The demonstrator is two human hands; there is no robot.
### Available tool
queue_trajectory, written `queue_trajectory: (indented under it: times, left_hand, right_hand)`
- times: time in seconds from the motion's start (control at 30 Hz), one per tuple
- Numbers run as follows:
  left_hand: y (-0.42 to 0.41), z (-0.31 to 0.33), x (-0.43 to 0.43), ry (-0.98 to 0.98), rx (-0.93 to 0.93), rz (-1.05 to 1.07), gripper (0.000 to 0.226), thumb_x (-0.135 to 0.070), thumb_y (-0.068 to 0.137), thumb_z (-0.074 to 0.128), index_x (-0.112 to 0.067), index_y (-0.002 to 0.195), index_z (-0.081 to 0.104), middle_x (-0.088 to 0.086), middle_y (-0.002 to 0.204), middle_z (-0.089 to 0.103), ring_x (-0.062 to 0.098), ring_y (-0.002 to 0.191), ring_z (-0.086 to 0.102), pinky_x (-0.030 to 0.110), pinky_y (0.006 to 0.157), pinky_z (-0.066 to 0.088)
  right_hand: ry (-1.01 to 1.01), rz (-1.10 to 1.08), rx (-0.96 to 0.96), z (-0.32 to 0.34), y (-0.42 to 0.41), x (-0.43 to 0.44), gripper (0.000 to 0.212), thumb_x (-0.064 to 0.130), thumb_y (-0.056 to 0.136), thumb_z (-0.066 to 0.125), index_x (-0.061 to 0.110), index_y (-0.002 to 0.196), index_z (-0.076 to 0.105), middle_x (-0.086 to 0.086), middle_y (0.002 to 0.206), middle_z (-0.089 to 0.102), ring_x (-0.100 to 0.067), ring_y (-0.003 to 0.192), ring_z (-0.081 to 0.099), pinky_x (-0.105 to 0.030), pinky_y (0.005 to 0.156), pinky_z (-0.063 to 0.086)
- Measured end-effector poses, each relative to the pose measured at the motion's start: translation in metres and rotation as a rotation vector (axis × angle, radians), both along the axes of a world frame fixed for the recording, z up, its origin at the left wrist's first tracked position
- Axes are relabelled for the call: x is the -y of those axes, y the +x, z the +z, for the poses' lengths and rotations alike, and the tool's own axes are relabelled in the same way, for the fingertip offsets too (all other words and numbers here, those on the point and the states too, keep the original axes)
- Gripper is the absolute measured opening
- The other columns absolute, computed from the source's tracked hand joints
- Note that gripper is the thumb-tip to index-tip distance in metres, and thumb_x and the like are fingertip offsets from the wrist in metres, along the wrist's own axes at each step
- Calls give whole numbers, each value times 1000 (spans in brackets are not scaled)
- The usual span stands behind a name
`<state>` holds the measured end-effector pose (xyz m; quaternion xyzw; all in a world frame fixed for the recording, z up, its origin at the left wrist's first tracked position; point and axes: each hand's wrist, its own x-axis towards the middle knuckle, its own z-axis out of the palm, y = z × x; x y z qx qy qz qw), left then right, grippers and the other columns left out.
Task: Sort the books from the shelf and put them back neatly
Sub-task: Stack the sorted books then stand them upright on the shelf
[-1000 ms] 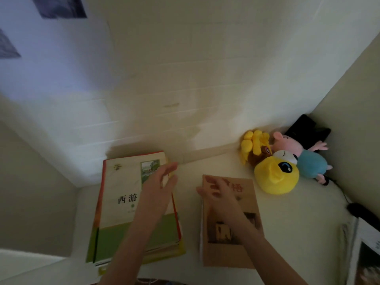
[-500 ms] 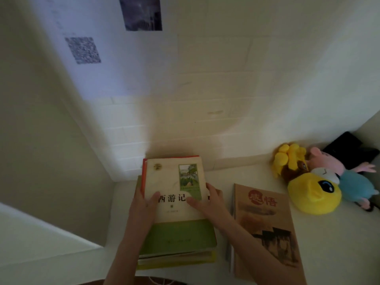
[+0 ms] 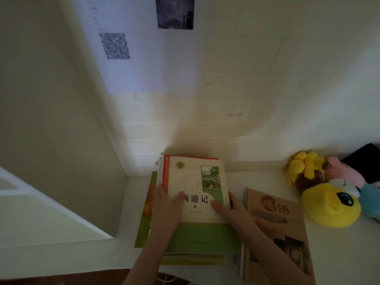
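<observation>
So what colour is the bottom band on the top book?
The band on the top book is green, clearest in head view.

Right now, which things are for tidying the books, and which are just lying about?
For the job: top book, held by left hand and right hand; stack under it; brown book.
Lying about: plush toys, QR code, photo.

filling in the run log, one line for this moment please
西游记 book: atop stack | left hand: holds its left edge | right hand: holds its right edge | brown book: flat right of stack, untouched
</observation>
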<state>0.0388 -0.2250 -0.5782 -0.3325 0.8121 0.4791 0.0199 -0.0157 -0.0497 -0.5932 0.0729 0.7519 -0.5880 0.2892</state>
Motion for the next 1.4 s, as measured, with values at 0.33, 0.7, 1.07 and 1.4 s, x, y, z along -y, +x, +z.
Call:
queue_trajectory:
  times: [0.33, 0.7, 1.07, 1.4]
  left_hand:
    - [-4, -6, -13, -44, 51, -97, 81, -49, 95, 43, -10, 152, 1, 11, 159, 8, 28, 146, 11, 47, 118, 19]
    - [9, -9, 31, 213, -140, 145, 25, -36, 101, 39, -20, 116, 50, -7, 92, 59, 12, 85, 62, 21, 64, 44]
    - [-7, 0, 16, 343, -60, 204, 80, -46, 62, 81, -11, 122, 42, 1, 103, 60, 20, 88, 63, 34, 70, 56]
    - [-6, 7, 12, 372, -134, 184, 101, -44, 48, 85, -9, 130, 37, 3, 111, 57, 26, 100, 62, 49, 88, 54]
  right_hand:
    - [-209, -99, 208, -13, -6, -28, 81, 21, 68, 80, 24, 139, 40, -12, 117, 67, -33, 96, 69, -52, 83, 56]
    - [-172, -107, 204, -11, -8, -26, 99, 27, 58, 85, 24, 142, 32, -12, 122, 63, -34, 98, 68, -53, 84, 55]
    - [-167, -92, 159, -3, 2, -23, 79, 26, 73, 77, 28, 136, 30, -10, 122, 62, -32, 98, 68, -49, 83, 57]
    - [-210, -175, 123, 6, 10, -23, 69, 15, 72, 77, 28, 127, 38, -10, 113, 66, -34, 93, 69, -53, 82, 56]
